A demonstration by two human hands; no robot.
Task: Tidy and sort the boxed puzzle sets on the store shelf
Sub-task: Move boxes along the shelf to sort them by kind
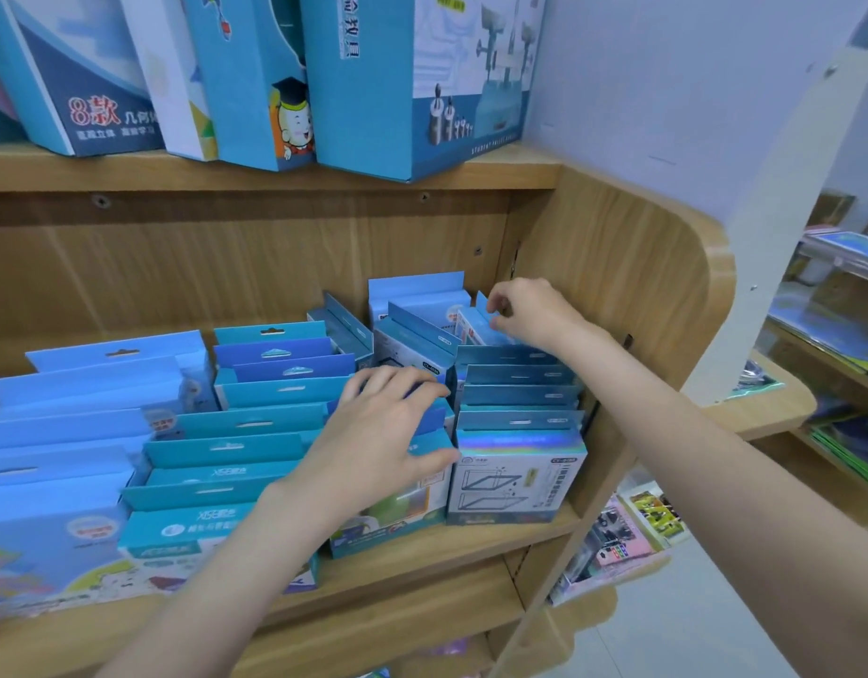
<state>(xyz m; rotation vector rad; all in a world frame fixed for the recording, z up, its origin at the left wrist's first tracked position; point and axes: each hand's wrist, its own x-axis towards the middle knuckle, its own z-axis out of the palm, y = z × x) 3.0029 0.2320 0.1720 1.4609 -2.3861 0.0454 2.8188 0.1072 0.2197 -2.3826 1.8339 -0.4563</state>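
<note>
Rows of blue boxed puzzle sets stand front to back on the middle wooden shelf (422, 545). My left hand (383, 433) rests on the tops of the boxes in the middle row (402, 516), fingers spread and pressing across them. My right hand (530, 310) is at the back of the rightmost row, pinching the top of a pale blue box (476, 327) that stands tilted there. In front of it stands a row of holographic-topped boxes (515, 462). Teal boxes (217, 482) and wider light blue boxes (55, 457) fill the rows to the left.
Tall blue boxes (412, 80) stand on the upper shelf. The shelf's rounded wooden side panel (642, 286) is close beside my right arm. Another rack with goods (838, 335) stands to the right, and lower shelves hold more packages (618, 545).
</note>
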